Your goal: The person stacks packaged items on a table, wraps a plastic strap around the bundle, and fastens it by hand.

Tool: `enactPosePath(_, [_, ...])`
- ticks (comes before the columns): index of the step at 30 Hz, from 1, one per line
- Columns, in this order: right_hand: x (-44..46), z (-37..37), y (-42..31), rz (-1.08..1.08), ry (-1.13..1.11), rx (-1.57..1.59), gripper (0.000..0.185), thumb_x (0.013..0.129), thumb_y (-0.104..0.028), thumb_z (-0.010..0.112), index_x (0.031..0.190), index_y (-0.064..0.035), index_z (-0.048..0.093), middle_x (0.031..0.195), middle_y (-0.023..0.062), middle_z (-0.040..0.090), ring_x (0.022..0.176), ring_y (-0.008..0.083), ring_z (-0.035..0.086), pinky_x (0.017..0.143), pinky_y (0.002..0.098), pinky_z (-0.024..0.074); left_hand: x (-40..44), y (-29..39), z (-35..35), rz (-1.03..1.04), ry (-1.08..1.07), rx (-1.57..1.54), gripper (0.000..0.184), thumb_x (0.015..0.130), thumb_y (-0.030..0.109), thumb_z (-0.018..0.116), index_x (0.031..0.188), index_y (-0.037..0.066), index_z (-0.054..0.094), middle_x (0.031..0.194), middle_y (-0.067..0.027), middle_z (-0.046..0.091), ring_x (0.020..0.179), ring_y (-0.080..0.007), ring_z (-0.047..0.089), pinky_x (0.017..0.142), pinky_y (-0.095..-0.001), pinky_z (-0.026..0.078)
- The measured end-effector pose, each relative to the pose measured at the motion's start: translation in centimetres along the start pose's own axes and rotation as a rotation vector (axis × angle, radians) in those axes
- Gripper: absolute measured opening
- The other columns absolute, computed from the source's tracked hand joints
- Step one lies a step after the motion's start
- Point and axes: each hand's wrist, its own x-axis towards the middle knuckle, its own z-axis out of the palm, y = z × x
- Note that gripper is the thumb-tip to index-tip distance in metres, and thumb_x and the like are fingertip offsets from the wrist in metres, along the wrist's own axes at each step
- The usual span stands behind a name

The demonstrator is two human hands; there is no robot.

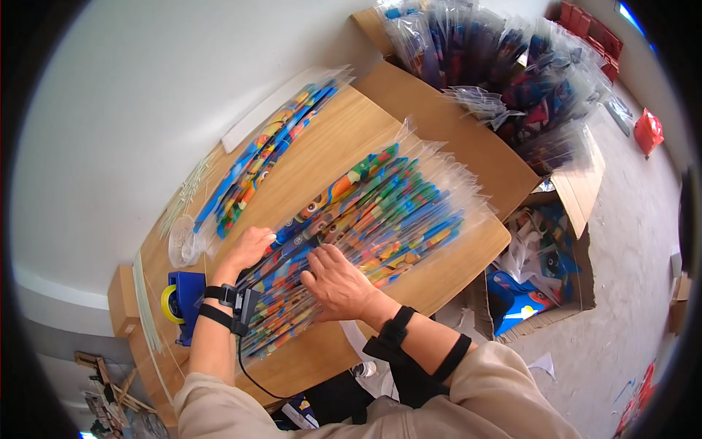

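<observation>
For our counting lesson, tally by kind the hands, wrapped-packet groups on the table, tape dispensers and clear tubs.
Left hand, right hand: 2
Wall-side packet group, nearer packet group: 2
Tape dispenser: 1
Clear tub: 1
Total: 6

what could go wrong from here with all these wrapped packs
The row of wrapped packs reaches close to the table's right-hand edge, so a push from the right hand might slide some off, perhaps toward the scrap box.

The black cable hanging loose from the left wrist could snag.

The clear tub is near the left hand and might get knocked.
</observation>
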Motion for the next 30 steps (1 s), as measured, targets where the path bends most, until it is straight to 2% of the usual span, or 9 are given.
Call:
enactPosePath(3, [0.0,0.2,0.1,-0.002,0.002,0.010,0.072,0.050,-0.048,0.082,0.097,-0.0011,0.053,0.106,0.0210,0.057,0.113,0.0369,0.051,0.107,0.0465,0.0300,-1.0,1.1,-0.4,-0.088,-0.095,0.018,0.024,0.091,0.018,0.056,0.084,-0.005,0.058,0.083,-0.0231,0.061,0.078,-0.0413,0.058,0.071,-0.0433,0.046])
enactPosePath(7, [0.1,-0.2,0.0,0.006,-0.014,-0.005,0.072,0.049,-0.048,0.082,0.097,-0.0010,0.055,0.109,0.0201,0.056,0.115,0.0359,0.050,0.106,0.0461,0.0306,-0.6,-1.3,0.8,0.124,-0.133,0.034,0.023,0.090,0.017,0.057,0.081,-0.004,0.058,0.079,-0.0205,0.057,0.073,-0.0355,0.054,0.066,-0.0398,0.045])
enactPosePath(12, [0.2,-0.8,-0.1,-0.052,0.004,-0.009,0.074,0.050,-0.049,0.081,0.102,-0.0003,0.062,0.134,0.0240,0.046,0.136,0.0365,0.034,0.117,0.0535,0.0177,-1.1,0.7,1.3,0.137,-0.270,-0.059,0.015,0.089,0.011,0.056,0.087,-0.004,0.059,0.081,-0.0164,0.058,0.077,-0.0317,0.056,0.072,-0.0379,0.046])
enactPosePath(15, [0.4,-0.6,-0.2,-0.019,-0.023,-0.030,0.074,0.052,-0.052,0.080,0.104,-0.0010,0.064,0.139,0.0270,0.043,0.139,0.0384,0.031,0.118,0.0568,0.0106,-1.5,2.7,-0.1,-0.037,-0.395,-0.306,0.014,0.088,0.010,0.056,0.089,-0.003,0.060,0.085,-0.0154,0.059,0.079,-0.0296,0.056,0.076,-0.0371,0.046])
enactPosePath(17, [1.0,-1.0,-0.4,-0.003,-0.083,-0.022,0.073,0.052,-0.053,0.081,0.101,-0.0017,0.063,0.136,0.0284,0.045,0.135,0.0396,0.035,0.117,0.0574,0.0119,-0.7,0.3,0.6,0.245,-0.459,-0.077,0.015,0.088,0.012,0.058,0.088,-0.003,0.060,0.087,-0.0156,0.061,0.080,-0.0292,0.057,0.077,-0.0371,0.046])
enactPosePath(21, [1.8,-1.0,0.0,0.005,-0.166,-0.031,0.074,0.052,-0.055,0.081,0.101,-0.0020,0.062,0.125,0.0281,0.053,0.127,0.0405,0.044,0.115,0.0568,0.0170,2.1,-0.1,0.3,0.179,-0.685,-0.190,0.017,0.087,0.014,0.060,0.087,-0.004,0.059,0.086,-0.0165,0.060,0.080,-0.0310,0.057,0.076,-0.0384,0.046])
enactPosePath(23, [1.9,-1.3,0.1,-0.001,-0.218,-0.030,0.077,0.054,-0.055,0.080,0.105,-0.0013,0.062,0.122,0.0273,0.056,0.125,0.0399,0.047,0.115,0.0553,0.0190,3.9,-0.5,0.2,0.361,-0.886,-0.037,0.022,0.087,0.016,0.061,0.095,-0.004,0.061,0.090,-0.0171,0.063,0.086,-0.0307,0.061,0.078,-0.0382,0.047])
enactPosePath(26, [2.2,-1.3,0.3,-0.015,-0.232,-0.013,0.074,0.054,-0.054,0.080,0.102,-0.0008,0.061,0.116,0.0276,0.058,0.118,0.0393,0.051,0.112,0.0517,0.0255,6.3,0.3,-2.3,0.218,-0.887,-0.170,0.028,0.088,0.018,0.062,0.108,-0.002,0.062,0.101,-0.0181,0.066,0.094,-0.0300,0.063,0.083,-0.0367,0.049])
enactPosePath(30, [2.2,-1.0,0.3,0.000,-0.210,0.024,0.071,0.054,-0.051,0.081,0.099,-0.0003,0.059,0.113,0.0280,0.059,0.114,0.0383,0.054,0.110,0.0488,0.0286,10.8,-2.2,-4.6,-0.148,-0.083,0.137,0.043,0.087,0.026,0.063,0.121,0.001,0.059,0.116,-0.0190,0.064,0.110,-0.0358,0.058,0.094,-0.0395,0.047])
